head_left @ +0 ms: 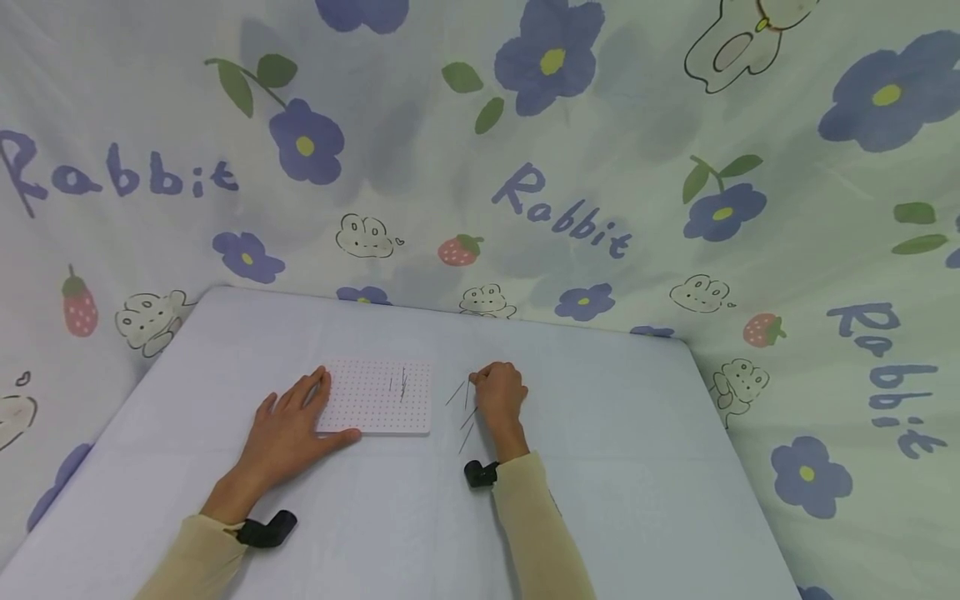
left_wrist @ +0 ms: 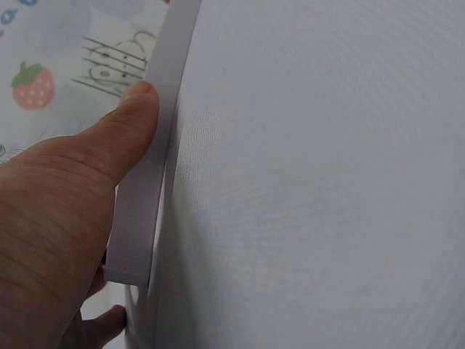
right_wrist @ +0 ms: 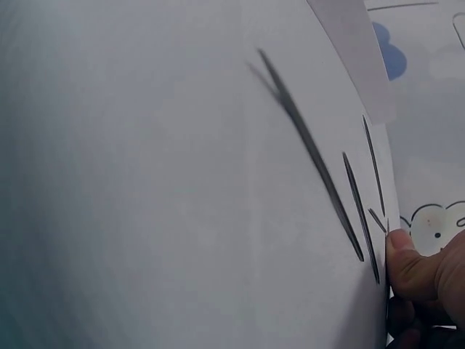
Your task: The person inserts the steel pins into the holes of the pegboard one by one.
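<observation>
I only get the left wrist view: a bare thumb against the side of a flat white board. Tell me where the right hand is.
Observer: The bare right hand is to the right of the flat white board, apart from it.
Operator: Report what lies near that hand.
Observer: Several thin straight dark sticks lie on the smooth white table beside it.
Operator: Describe the board's top face.
Observer: Rows of small pink dots run across it.

Light diffuse and even over table (head_left: 637,467); soft shadow beside board (left_wrist: 136,233); right-wrist view dims leftward, nearest needle (right_wrist: 314,158) slightly blurred.
</observation>
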Motion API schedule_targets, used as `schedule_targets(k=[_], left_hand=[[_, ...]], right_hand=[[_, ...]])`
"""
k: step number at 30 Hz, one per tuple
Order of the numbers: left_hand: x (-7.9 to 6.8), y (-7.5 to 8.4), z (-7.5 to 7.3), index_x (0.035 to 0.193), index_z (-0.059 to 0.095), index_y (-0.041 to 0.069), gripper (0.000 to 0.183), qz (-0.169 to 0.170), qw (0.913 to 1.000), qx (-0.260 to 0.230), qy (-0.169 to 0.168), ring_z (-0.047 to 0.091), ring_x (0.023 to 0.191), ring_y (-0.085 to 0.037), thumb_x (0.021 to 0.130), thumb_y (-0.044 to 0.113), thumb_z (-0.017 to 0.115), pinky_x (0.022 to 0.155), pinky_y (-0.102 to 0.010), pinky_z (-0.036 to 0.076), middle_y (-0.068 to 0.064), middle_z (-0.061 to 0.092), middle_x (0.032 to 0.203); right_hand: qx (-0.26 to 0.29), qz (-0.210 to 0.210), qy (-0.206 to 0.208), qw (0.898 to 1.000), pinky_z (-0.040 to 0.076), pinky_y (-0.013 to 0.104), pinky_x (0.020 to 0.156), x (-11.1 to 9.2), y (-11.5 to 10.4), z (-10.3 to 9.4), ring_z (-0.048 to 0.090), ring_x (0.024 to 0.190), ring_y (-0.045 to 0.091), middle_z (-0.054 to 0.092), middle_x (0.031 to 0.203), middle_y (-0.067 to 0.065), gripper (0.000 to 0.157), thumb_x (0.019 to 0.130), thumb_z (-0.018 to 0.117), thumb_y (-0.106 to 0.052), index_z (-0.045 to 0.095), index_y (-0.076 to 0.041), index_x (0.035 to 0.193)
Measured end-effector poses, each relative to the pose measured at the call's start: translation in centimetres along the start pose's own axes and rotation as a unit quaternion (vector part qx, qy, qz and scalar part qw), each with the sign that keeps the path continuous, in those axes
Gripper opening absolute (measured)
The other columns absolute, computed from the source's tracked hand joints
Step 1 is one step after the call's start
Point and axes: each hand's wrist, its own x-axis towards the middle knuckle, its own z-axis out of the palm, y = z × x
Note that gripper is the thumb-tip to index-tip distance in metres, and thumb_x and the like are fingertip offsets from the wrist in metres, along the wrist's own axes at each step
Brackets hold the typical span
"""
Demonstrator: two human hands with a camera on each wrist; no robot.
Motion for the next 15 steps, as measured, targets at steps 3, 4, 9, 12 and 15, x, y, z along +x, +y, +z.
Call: schedule_targets(k=[3, 4, 9, 12, 15], left_hand=[[0.02, -0.01, -0.06, 0.154, 0.032, -0.005, 0.114, -0.002, 1.0000, 0.000, -0.001, 0.028, 0.144, -0.044, 0.081, 0.078, 0.062, 0.108, -0.074, 0.019, -0.021, 0.028, 0.162], [0.03, -0.02, -0.08, 0.154, 0.032, -0.005, 0.114, -0.002, 1.0000, 0.001, -0.001, 0.028, 0.144, -0.044, 0.081, 0.078, 0.062, 0.108, -0.074, 0.019, -0.021, 0.028, 0.162], [0.03, 0.17, -0.23, 0.153, 0.033, -0.006, 0.113, -0.001, 1.0000, -0.001, 0.002, 0.029, 0.144, -0.044, 0.081, 0.076, 0.063, 0.108, -0.074, 0.019, -0.022, 0.028, 0.161], [0.00, 0.31, -0.32, 0.153, 0.034, -0.006, 0.112, -0.002, 1.0000, -0.001, 0.005, 0.029, 0.144, -0.044, 0.081, 0.075, 0.064, 0.108, -0.074, 0.020, -0.022, 0.029, 0.161], [0.00, 0.39, -0.39, 0.153, 0.034, -0.006, 0.112, -0.003, 1.0000, -0.001, 0.004, 0.029, 0.144, -0.044, 0.081, 0.074, 0.065, 0.108, -0.074, 0.020, -0.022, 0.029, 0.161]], right_hand=[[-0.009, 0.000, 0.003, 1.000, 0.049, 0.052, 0.079, 0.03, -0.08, 0.10, 0.067, 0.088, 0.028, 0.074, 0.089, 0.004, 0.022, 0.091, 0.076, -0.023, 0.077, -0.009, 0.074], [-0.011, 0.001, 0.003, 1.000, 0.049, 0.051, 0.079, 0.03, -0.10, 0.12, 0.067, 0.087, 0.028, 0.074, 0.089, 0.004, 0.022, 0.091, 0.075, -0.023, 0.076, -0.009, 0.074], [-0.023, 0.008, 0.000, 1.000, 0.048, 0.051, 0.078, -0.01, -0.24, 0.19, 0.067, 0.088, 0.028, 0.074, 0.091, 0.005, 0.020, 0.091, 0.075, -0.023, 0.078, -0.007, 0.079], [-0.025, 0.016, -0.007, 1.000, 0.048, 0.052, 0.079, 0.13, -0.25, 0.28, 0.067, 0.090, 0.029, 0.073, 0.094, 0.006, 0.019, 0.091, 0.075, -0.023, 0.079, -0.006, 0.082], [-0.021, 0.024, -0.018, 0.999, 0.047, 0.053, 0.082, 0.30, -0.25, 0.28, 0.067, 0.094, 0.029, 0.073, 0.096, 0.006, 0.018, 0.092, 0.075, -0.022, 0.079, -0.007, 0.083]])
